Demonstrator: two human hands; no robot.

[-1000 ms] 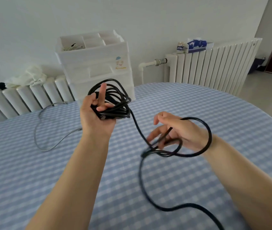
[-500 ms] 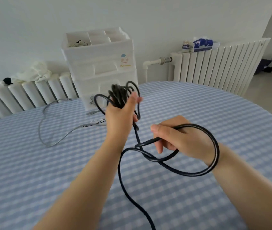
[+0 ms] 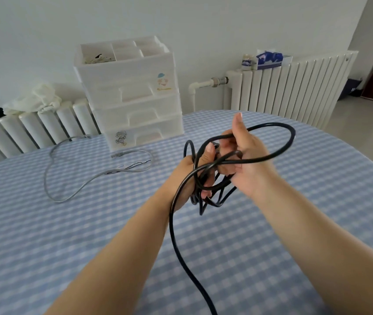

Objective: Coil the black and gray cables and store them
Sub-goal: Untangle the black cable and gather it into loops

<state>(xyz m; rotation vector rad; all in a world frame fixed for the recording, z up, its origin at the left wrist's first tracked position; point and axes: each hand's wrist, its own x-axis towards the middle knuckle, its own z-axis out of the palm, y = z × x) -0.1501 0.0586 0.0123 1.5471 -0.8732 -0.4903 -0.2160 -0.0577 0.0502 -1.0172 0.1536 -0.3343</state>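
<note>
The black cable point(image 3: 278, 153) is bunched in several loops between both hands above the table. My left hand point(image 3: 192, 176) grips the bundle of loops from below. Against it, my right hand point(image 3: 247, 164) holds a fresh loop that arcs out to the right, fingers curled on the cable and one finger pointing up. A long loose tail of black cable drops from the hands and runs off the bottom edge. The gray cable point(image 3: 71, 192) lies uncoiled on the table at the left, its plug end near the drawer unit.
A white plastic drawer unit point(image 3: 133, 96) with open top compartments stands at the table's far edge. The round table has a blue checked cloth point(image 3: 294, 235). Radiators line the wall behind; a white cloth point(image 3: 33, 101) and a tissue box point(image 3: 269, 59) rest on them.
My right hand has moved up and left, carrying its loop onto the bundle. My left hand has dropped a little with the loops, and the two hands now meet.
</note>
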